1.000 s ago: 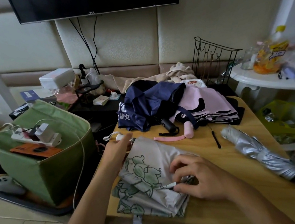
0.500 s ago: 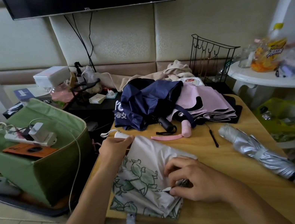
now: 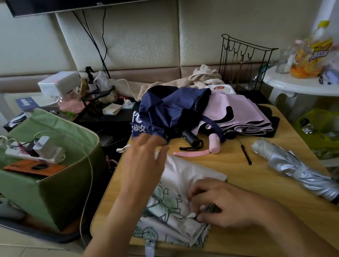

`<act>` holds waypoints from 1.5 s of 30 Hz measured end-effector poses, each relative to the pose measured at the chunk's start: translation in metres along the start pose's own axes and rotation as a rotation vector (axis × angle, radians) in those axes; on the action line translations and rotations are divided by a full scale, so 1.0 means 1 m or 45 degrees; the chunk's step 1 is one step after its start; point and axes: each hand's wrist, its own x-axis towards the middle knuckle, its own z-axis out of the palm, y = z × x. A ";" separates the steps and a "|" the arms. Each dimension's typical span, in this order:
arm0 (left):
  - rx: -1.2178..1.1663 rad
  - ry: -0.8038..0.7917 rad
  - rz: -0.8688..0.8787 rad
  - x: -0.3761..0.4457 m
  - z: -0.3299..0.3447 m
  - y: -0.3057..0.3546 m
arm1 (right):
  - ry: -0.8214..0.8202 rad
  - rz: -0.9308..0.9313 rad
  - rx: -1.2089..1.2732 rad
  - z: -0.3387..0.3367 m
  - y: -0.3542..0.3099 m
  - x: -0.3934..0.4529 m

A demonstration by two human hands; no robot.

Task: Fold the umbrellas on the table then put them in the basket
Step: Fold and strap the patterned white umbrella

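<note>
While the right hand (image 3: 227,203) pinches a rib tip low at centre frame, the white leaf-print umbrella (image 3: 176,199) lies as limp, creased fabric on the smooth wooden table (image 3: 235,173). The left hand (image 3: 141,162), blurred, hovers over the umbrella's upper end, fingers loosely spread and holding nothing. The boxy green fabric basket (image 3: 62,192) stands at left, beside the table

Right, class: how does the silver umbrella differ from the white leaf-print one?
The silver umbrella is rolled tight and strapped; the white leaf-print umbrella lies loose and flat. The silver one lies untouched; the right hand pinches the white one. Both rest on the wooden table.
</note>
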 end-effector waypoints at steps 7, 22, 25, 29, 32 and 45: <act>0.004 -0.790 0.403 -0.034 0.039 -0.002 | -0.027 0.019 0.008 -0.002 -0.002 -0.002; -0.082 -0.709 0.294 -0.011 0.044 -0.031 | 0.070 0.310 0.250 -0.029 -0.013 0.001; -0.022 -0.701 0.312 -0.009 0.044 -0.028 | 0.510 0.353 0.224 -0.026 -0.004 0.012; 0.073 -0.707 0.332 -0.008 0.045 -0.020 | 0.360 0.634 0.071 -0.020 0.020 0.031; 0.135 -0.707 0.353 -0.004 0.047 -0.020 | 0.107 0.798 0.007 -0.019 0.023 0.044; 0.264 -0.998 0.335 0.028 0.049 -0.026 | -0.228 0.888 -0.132 -0.035 0.017 0.076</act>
